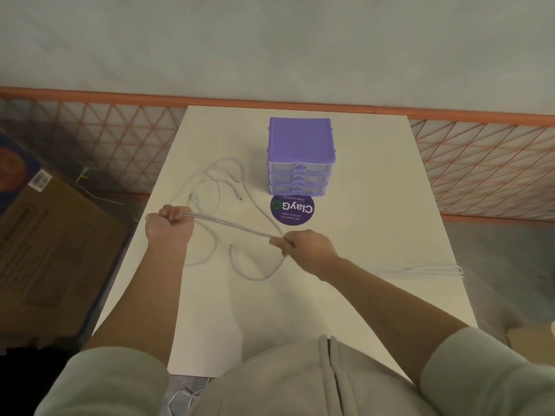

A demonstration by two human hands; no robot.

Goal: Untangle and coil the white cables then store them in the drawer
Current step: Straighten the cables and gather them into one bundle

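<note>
White cables lie in loose loops on the bench, with a doubled span stretched taut between the hands, running from upper left to lower right. Left hand is fisted around one end; right hand pinches the other. Purple plastic drawer unit, all drawers closed, stands beyond, nearer the right hand.

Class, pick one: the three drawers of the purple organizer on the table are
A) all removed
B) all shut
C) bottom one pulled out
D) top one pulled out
B: the fronts of the purple organizer sit flush in one stack, none pulled out.
</note>
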